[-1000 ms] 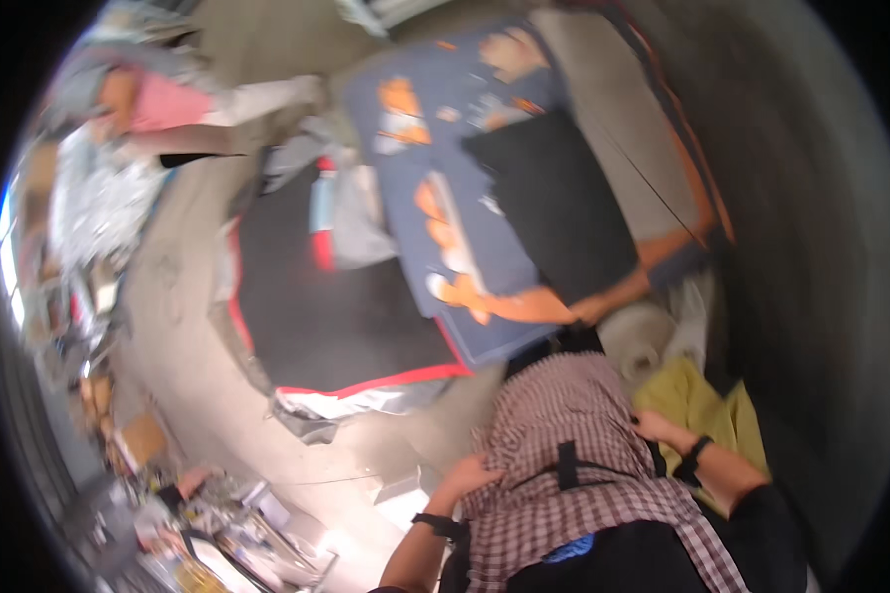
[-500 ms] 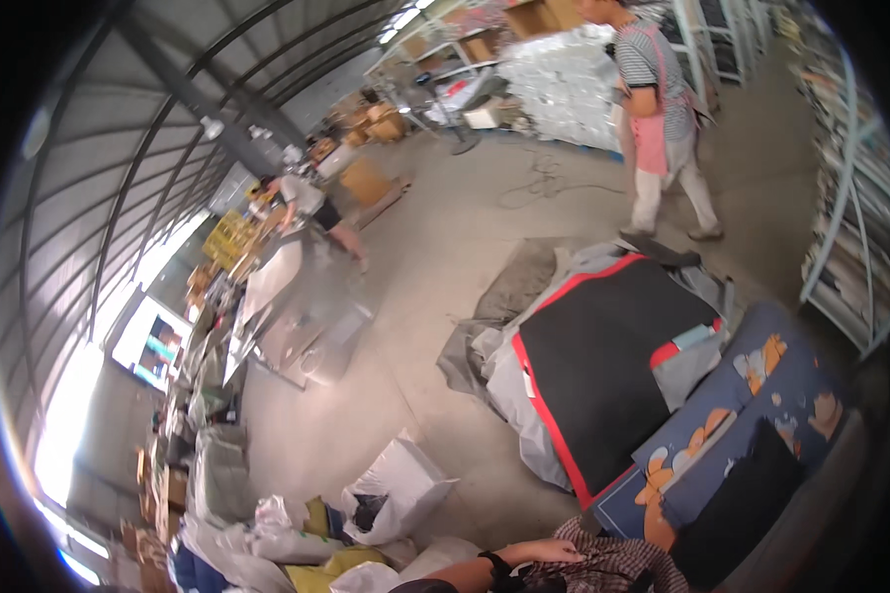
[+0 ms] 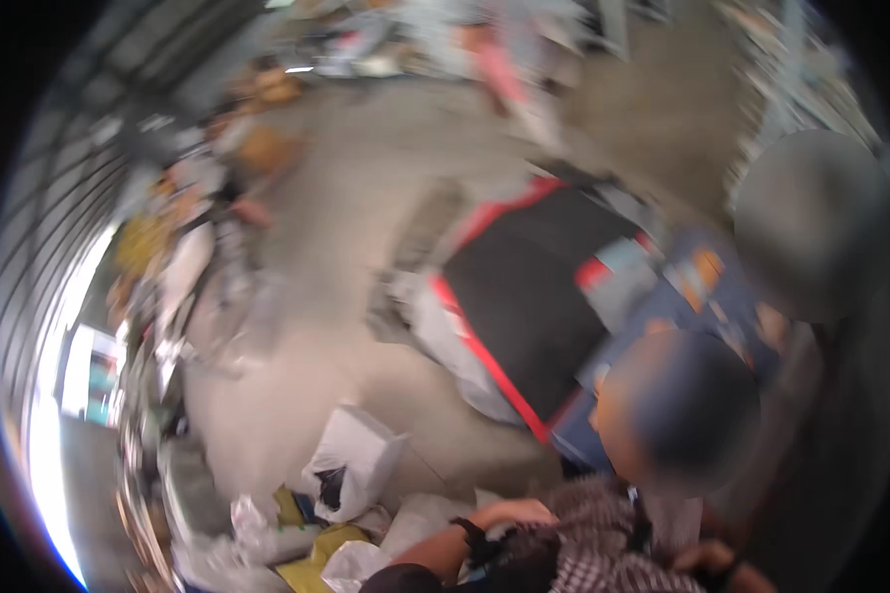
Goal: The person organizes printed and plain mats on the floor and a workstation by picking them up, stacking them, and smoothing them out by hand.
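From the lower edge my left hand [image 3: 524, 512], with a black band at its wrist, reaches to a brown-and-white checked cloth [image 3: 588, 509]. It touches the cloth's left side; motion blur smears its fingers. At the lower right, my right hand [image 3: 707, 558] is close to the cloth's right side, also blurred, and its grip does not show. Ahead lies a wide black mat [image 3: 524, 282] with a red border, on grey sheeting. Against its right side is a blue printed fabric [image 3: 588, 435], partly hidden behind a round blurred patch.
A white bag [image 3: 356, 455] stands left of the mat, with green and white sacks [image 3: 326, 553] nearer to me. Someone in pink [image 3: 504, 64] is beyond the mat, and another person [image 3: 252, 210] bends over at the far left. Shelving [image 3: 781, 79] lines the right.
The view has swung right and down, smearing everything. The mat now appears further left and higher. My left hand is still at the checked cloth, and my right hand has come into view.
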The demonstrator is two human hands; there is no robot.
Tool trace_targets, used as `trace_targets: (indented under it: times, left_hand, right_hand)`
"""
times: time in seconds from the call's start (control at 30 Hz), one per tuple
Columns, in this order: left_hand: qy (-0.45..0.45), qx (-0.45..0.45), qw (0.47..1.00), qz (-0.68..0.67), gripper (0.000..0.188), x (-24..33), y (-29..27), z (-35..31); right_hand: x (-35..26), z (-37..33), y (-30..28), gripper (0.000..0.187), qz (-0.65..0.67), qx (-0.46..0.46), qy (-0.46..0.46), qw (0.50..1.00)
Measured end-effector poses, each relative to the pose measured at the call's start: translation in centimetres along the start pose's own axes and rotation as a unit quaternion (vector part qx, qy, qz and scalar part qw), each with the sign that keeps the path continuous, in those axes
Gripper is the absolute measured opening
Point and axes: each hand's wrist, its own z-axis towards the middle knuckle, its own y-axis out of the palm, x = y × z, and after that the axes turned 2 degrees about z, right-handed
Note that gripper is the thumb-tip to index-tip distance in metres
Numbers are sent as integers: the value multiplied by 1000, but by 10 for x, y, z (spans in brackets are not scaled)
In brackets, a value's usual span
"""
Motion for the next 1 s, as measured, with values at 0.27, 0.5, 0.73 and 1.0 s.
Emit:
trace_targets:
  times: [0.27, 0.5, 0.73, 1.0]
  left_hand:
    - [-87, -317, 911, 248, 34, -18, 20, 82]
    - [-237, -594, 742, 201, 34, -40, 13, 282]
    - [61, 169, 977, 117, 72, -10, -82, 613]
    - [110, 92, 981, -130, 61, -13, -43, 698]
  right_hand:
    - [63, -5, 84, 48, 127, -74, 127, 981]
    - [254, -6, -57, 56, 251, -173, 234, 923]
    - [491, 45, -241, 46, 118, 620, 117, 767]
    - [628, -1, -243, 59, -49, 832, 131, 537]
